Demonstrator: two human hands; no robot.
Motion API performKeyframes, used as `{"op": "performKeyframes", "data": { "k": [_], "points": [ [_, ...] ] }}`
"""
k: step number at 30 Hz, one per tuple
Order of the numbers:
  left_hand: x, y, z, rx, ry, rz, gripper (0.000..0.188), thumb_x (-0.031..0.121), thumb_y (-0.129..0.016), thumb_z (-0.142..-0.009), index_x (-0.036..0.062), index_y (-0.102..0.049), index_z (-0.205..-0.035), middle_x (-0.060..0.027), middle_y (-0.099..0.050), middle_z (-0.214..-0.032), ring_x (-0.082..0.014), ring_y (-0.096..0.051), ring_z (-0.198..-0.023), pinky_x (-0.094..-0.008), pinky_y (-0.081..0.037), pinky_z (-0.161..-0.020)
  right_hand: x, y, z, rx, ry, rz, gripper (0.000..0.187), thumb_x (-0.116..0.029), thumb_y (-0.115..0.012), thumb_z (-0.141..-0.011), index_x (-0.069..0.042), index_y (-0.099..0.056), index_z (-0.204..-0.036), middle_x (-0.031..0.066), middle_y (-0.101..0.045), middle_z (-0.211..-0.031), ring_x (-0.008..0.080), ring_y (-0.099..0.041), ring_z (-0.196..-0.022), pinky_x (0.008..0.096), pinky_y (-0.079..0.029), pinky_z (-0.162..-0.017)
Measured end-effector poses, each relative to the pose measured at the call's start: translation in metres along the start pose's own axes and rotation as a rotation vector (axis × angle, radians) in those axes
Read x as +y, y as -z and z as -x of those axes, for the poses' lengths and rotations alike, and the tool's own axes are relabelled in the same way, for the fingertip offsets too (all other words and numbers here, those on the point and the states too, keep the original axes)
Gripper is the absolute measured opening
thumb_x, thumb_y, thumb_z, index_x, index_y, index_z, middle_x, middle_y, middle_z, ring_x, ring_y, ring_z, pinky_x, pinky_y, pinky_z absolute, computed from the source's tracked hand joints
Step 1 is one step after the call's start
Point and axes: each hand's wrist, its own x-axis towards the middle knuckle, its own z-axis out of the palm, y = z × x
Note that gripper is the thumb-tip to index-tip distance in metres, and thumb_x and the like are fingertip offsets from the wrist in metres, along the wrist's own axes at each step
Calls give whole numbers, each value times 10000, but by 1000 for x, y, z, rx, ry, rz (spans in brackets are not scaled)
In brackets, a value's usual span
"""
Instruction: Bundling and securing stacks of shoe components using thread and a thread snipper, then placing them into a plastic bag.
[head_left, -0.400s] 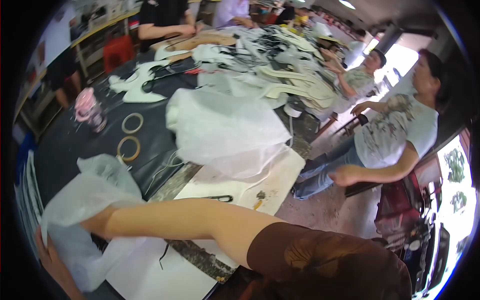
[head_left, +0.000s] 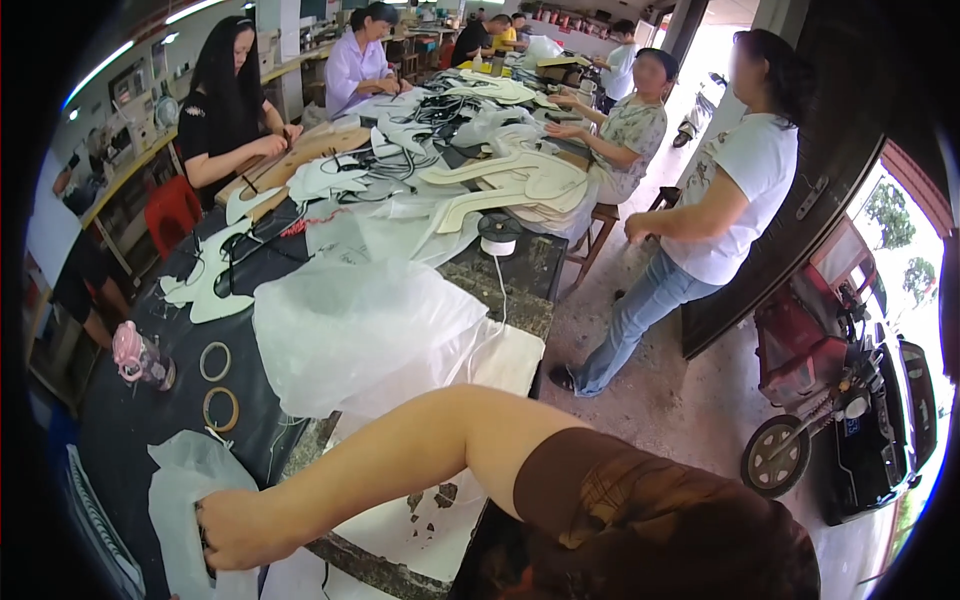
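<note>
My right hand [head_left: 240,528] reaches across to the lower left, its fingers curled in against a translucent white plastic bag [head_left: 180,475]. A bit of something dark shows by the fingertips; what they grip is hidden. The bag stands bunched on the black-covered table, above and below the hand. My left hand is out of the picture. Beyond the bag lie a tan tape roll [head_left: 221,408] and a paler tape roll [head_left: 214,361]. A larger translucent plastic sheet or bag [head_left: 360,330] is spread farther along the table, beside a white board [head_left: 515,350].
A pink-topped bottle [head_left: 142,355] stands at the left. White cut panels [head_left: 215,285] and black cords cover the far table, with a white cord spool [head_left: 499,235] at its right edge. Several people work around it; one person [head_left: 740,170] stands at the right.
The view has tilted up and turned. My right hand, covered by the bag before, now shows at its side. My left hand, at the bag's edge earlier, has left the picture.
</note>
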Motion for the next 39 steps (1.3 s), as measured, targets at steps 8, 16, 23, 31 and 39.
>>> {"op": "performKeyframes", "data": {
  "k": [8, 16, 23, 31, 39],
  "points": [
    [37, -27, 1, -225, -65, 189, 390, 158, -590, -982, -38, -565, -1319, -155, -629, -1113, -248, -588, -1008, -373, -463, -889, -22, 28, -34, 840, -414, -342, 194, -191, -578, -799, -59, -676, -903, 109, -645, -708, 304, -620, -730, 423, -440, -688],
    [84, -57, 3, -82, -144, 158, 575, 264, -678, -925, -36, -493, -1380, -229, -553, -1344, -331, -528, -1256, -401, -397, -1040, -29, 20, -42, 638, -439, -239, 115, -174, -635, -728, -83, -695, -692, 99, -660, -708, 274, -643, -774, 391, -435, -692],
    [57, -80, -4, 87, -120, 72, 633, 391, -673, -927, -49, -500, -1349, -266, -605, -1258, -392, -587, -1161, -418, -450, -973, -41, 106, 73, 388, -62, -940, 590, -358, -745, -762, -27, -600, -1228, 190, -582, -1304, 313, -567, -1164, 438, -480, -884],
    [74, -68, 2, 126, 113, 155, 667, 296, -722, -890, -89, -447, -1359, -219, -597, -1116, -340, -569, -986, -401, -454, -901, -6, 144, 372, 2429, 197, -1827, 792, -650, -473, -941, -105, -343, -1501, 160, -385, -1543, 296, -338, -1445, 546, -187, -1204],
    [31, -95, -32, 78, 145, 197, 819, 230, -790, -803, -61, -360, -1437, -137, -527, -1021, -255, -500, -916, -376, -432, -890, -24, 173, 463, 2453, 330, -1510, 799, -559, -580, -938, -66, -279, -1489, 159, -326, -1534, 303, -290, -1453, 561, -187, -1211]
  ]
}}
